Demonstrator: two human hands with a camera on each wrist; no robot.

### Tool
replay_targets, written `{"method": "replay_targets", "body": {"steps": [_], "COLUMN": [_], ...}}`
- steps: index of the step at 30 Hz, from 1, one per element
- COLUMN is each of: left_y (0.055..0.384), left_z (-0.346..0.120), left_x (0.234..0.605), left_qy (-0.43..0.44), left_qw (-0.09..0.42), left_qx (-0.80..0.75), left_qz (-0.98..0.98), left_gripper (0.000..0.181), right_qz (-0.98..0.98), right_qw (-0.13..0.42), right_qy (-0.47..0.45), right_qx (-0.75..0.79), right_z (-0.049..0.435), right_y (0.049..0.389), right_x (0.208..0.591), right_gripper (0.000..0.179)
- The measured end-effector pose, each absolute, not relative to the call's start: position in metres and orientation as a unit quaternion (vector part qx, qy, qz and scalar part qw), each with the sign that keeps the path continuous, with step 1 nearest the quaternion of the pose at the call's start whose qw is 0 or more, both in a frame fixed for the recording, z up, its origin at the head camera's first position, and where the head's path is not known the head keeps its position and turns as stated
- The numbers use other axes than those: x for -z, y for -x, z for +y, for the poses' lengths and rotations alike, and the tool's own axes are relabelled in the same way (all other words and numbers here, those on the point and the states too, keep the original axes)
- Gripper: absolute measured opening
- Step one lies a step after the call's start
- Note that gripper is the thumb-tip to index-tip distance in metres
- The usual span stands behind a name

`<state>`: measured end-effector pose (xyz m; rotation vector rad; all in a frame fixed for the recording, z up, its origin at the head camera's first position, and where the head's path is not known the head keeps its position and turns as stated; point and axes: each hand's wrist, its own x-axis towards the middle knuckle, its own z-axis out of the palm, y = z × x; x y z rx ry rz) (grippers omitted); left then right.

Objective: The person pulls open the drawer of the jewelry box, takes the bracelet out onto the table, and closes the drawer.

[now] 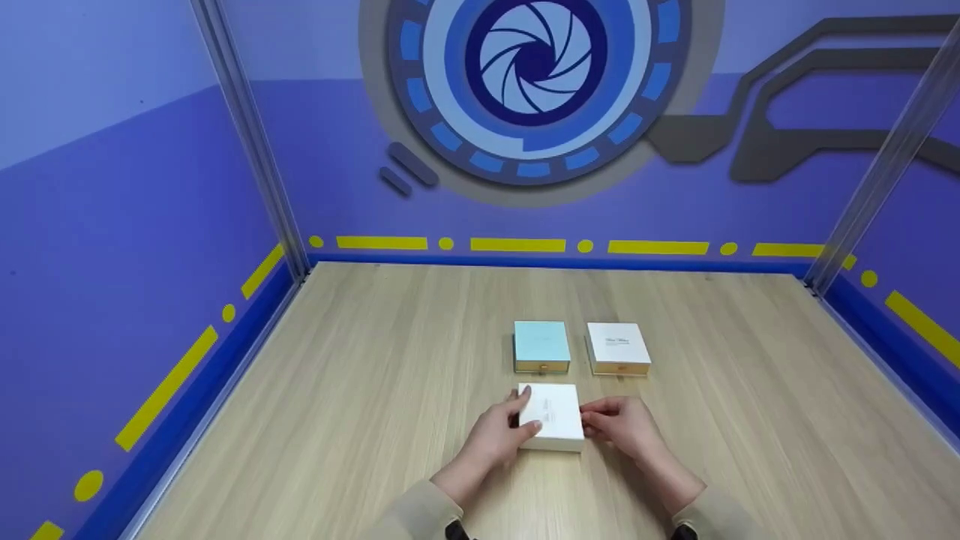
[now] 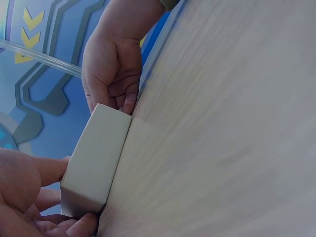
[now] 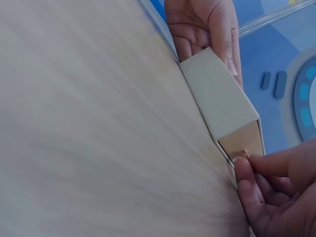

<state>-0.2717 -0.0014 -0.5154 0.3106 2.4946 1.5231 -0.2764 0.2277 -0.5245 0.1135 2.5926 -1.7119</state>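
Observation:
A white drawer box with small print on its lid lies on the table, turned so its tan drawer front faces right. My left hand holds the box from the left, thumb over the lid. At the opposite end, the thumb and a finger of my right hand pinch a small pull tab on the drawer front. The drawer looks closed in the right wrist view. Part of the tab is hidden by the fingertips.
Behind the held box stand a light-blue drawer box and another white drawer box, side by side with their tan fronts toward me. The wooden table meets blue printed walls at the back and sides.

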Motion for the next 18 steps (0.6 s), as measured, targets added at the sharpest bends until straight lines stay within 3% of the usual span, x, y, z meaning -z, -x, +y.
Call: {"method": "replay_targets", "body": {"steps": [18], "left_y": [0.2712], "left_z": [-0.0014], "left_x": [0.5162], "left_qy": [-0.11], "left_qw": [0.096], "left_qx": [-0.521], "left_qz": [0.841], "left_gripper": [0.064], "right_qz": [0.827], "right_qw": [0.021], "right_qy": [-0.033], "right_qx": [0.561], "right_z": [0.2295], "right_y": [0.2773], "right_x": [0.5251], "right_gripper": [0.012]}}
